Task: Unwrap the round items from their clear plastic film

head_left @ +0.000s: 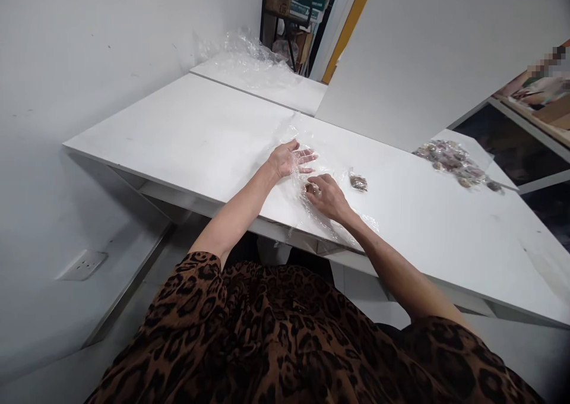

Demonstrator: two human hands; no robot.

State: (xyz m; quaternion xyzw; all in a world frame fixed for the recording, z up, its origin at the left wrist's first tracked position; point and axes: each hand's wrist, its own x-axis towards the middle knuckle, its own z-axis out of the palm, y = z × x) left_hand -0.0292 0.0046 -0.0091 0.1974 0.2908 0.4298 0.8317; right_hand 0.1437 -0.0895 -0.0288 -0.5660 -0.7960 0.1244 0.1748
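Observation:
Clear plastic wrap (pixel 307 208) lies crumpled over the table's front edge and around both hands. My left hand (pixel 287 159) is spread with its fingers apart, partly covered by the see-through sheet. Close beside it, my right hand (pixel 328 197) curls its fingers around a small brownish item (pixel 312 188) amid the plastic; its exact kind is unclear. Just right of that hand, a small clear-wrapped packet (pixel 358 181) with brown contents rests on the white table (pixel 214 142).
A pile of small wrapped pieces (pixel 458 163) sits on the right part of the table. More loose clear plastic (pixel 249 59) is heaped at the far left end. A tall white panel (pixel 414 53) rises behind the table, and a wall stands to the left.

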